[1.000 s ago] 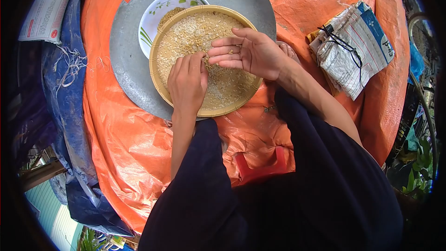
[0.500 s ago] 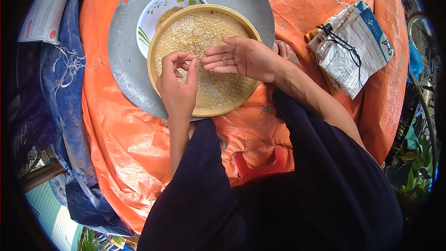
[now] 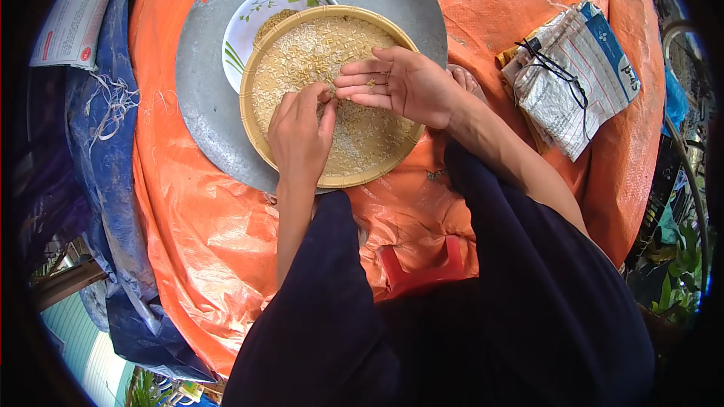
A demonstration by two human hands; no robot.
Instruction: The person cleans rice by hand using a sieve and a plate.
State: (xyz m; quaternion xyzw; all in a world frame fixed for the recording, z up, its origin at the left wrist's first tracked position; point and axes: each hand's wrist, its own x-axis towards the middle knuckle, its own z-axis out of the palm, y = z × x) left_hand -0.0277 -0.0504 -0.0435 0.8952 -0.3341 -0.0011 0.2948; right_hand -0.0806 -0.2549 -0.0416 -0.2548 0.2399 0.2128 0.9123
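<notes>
A round woven tray point(image 3: 362, 179) holds pale grain point(image 3: 366, 139) with yellower grains among it. Over its left part is my left hand point(image 3: 302, 130), thumb and fingertips pinched together beside the fingertips of my right hand; whatever is between them is too small to make out. My right hand point(image 3: 403, 87) is palm up above the tray's right side, fingers stretched out, with a few small grains lying on them. Partly under the tray, a white plate point(image 3: 240, 29) with green leaf patterns holds a brownish heap of grain point(image 3: 273, 24).
Tray and plate rest on a large grey metal disc point(image 3: 207, 117) on an orange tarp point(image 3: 204, 256). Folded white sacks point(image 3: 566, 83) with a black cord lie at the right. A red plastic stool point(image 3: 422, 275) shows near the dark clothing. Blue sheeting point(image 3: 113, 173) runs along the left.
My left hand has moved right, its fingertips now closed together at my right hand's fingertips. My right hand has shifted slightly right and up, and the grains on its fingers show more clearly.
</notes>
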